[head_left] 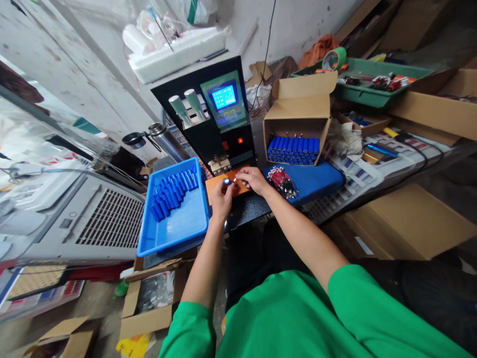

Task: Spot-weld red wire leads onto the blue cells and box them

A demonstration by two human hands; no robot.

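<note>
My left hand (222,199) is closed around a blue battery cell (226,181), its bright end facing up, over an orange board (213,188). Just to its right, my right hand (251,179) pinches a small pale piece, too small to name, close to the cell. Right behind both hands stands a black spot welder (208,144) with a lit screen (223,97); its electrodes (219,163) are just beyond the board. A blue tray (182,228) to the left holds rows of blue cells (173,194). A bundle of red and black wire leads (282,182) lies right of my right hand.
An open cardboard box (301,107) packed with blue cells stands behind the leads on a blue mat (316,179). A green bin (380,97) with wires and green tape (334,58) sits back right. A steel flask (167,141) stands behind the tray. Cardboard boxes (149,303) lie below.
</note>
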